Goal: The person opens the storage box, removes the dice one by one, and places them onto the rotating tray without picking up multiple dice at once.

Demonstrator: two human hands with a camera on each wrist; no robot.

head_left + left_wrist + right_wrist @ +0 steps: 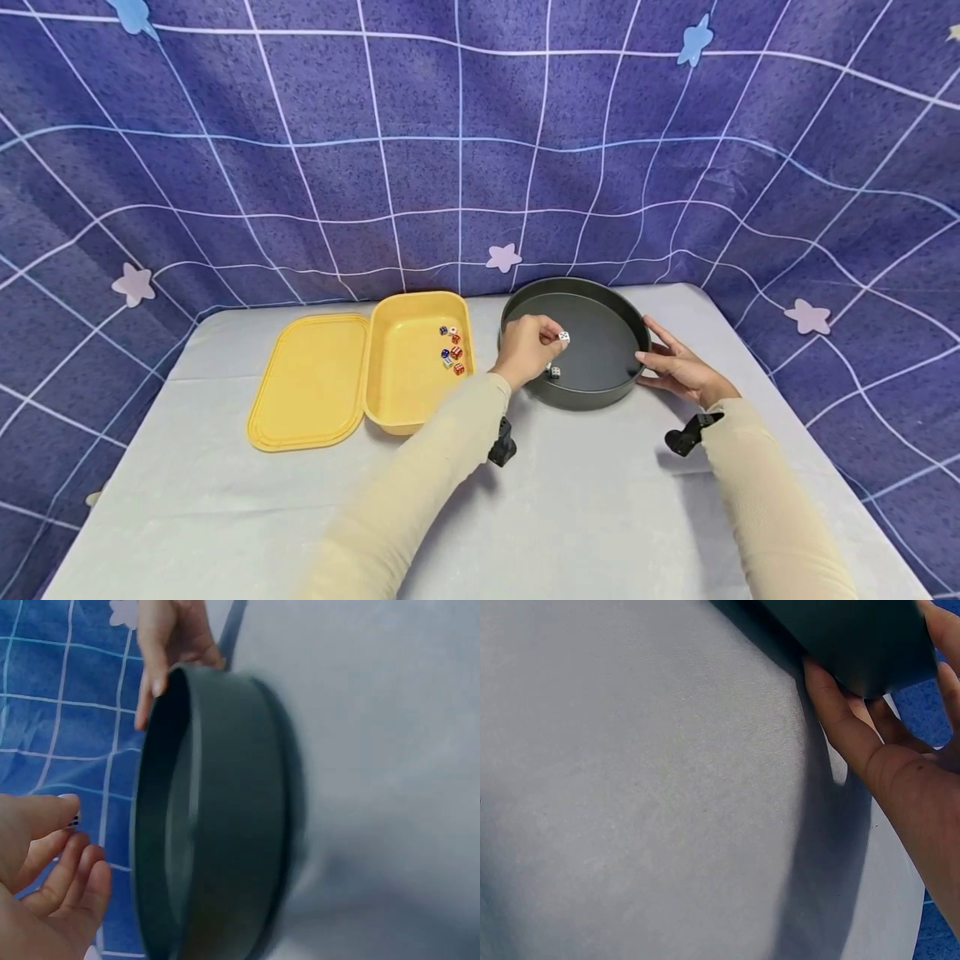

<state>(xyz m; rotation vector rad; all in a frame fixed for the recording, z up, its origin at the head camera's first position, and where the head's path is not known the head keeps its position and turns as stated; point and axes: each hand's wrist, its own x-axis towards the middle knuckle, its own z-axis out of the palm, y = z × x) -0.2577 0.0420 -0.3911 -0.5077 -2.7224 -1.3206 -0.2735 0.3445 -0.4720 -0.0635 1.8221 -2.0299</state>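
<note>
Currently, the left hand (523,348) is pinching a white die (564,337) in its fingers (54,815) above the dark pan (592,329), while the right hand (681,373) is gripping the pan's side. Because the hold is so small, the die could be slipping early and bouncing out.

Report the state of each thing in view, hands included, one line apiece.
Yellow container: lidless, red and blue dice inside
Yellow lid: off, flat beside the container
Dark round pan: uncovered, white die inside
Left hand: pinching another white die over the pan
Right hand: gripping the pan's edge
</note>
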